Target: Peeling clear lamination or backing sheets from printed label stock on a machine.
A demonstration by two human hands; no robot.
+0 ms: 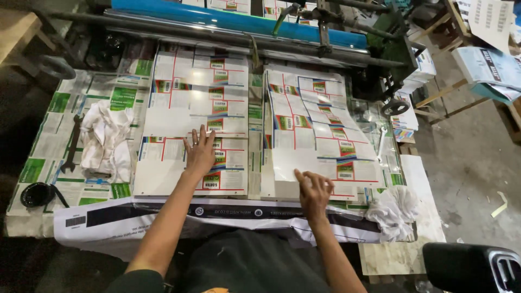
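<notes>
Pressing hands: left hand (199, 153) flat on left stack (190, 157), right hand (313, 191) at right stack (320, 135) edge.

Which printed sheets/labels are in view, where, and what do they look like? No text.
Left stack: under left hand, flat white rectangular sheets, red lines, rainbow-striped label blocks.
Right stack: fanned, same print; right hand at its near edge.
Table lining: green-and-white printed sheets.
Paper stacks: far right, white-blue.

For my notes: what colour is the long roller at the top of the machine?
Bright blue roller, seen in the head view.
</notes>
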